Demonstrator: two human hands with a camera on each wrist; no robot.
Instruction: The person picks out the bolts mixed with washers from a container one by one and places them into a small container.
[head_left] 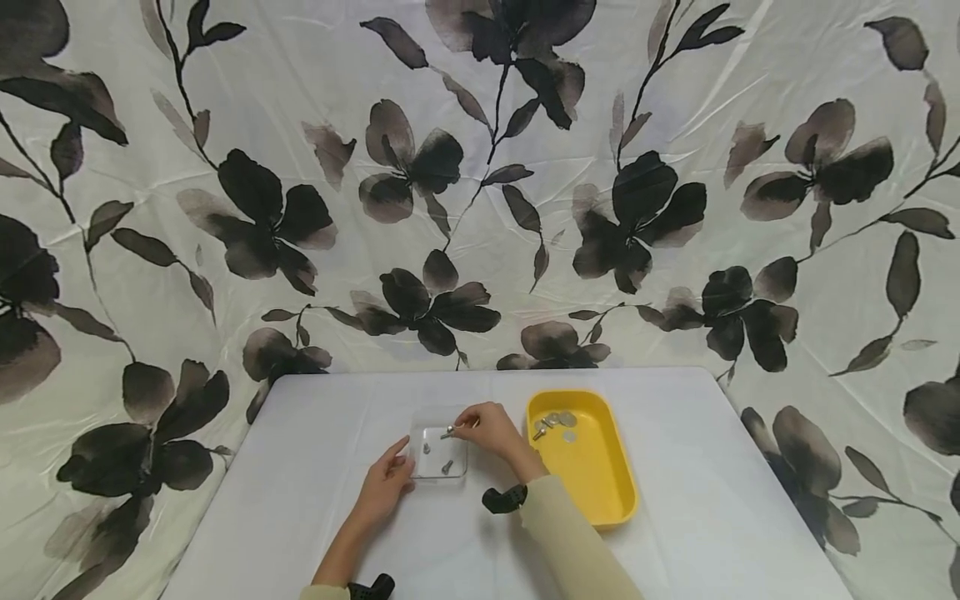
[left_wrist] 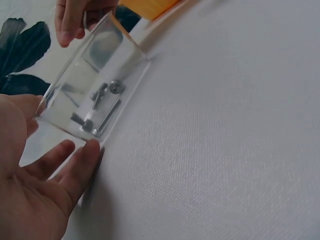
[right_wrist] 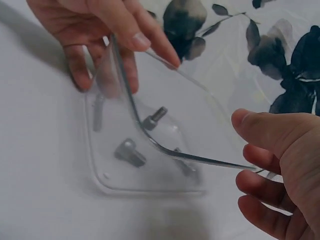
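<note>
Clear plastic made up the small square tray that lay at the centre of the white-covered bench, with a few short metal bolts loose on its floor. The left hand reached in from seven o'clock, forearm flat along the bench, its fingers straight and relaxed against the tray's near left edge, gripping nothing. The right hand, in a pale sleeve with a black wrist strap, came in from five o'clock and hovered over the tray's far right corner, its fingers narrowed in a pinch on one small metal bolt just above the rim. At three o'clock from the tray sat a yellow rectangular plastic tray holding more metal pieces.
</note>
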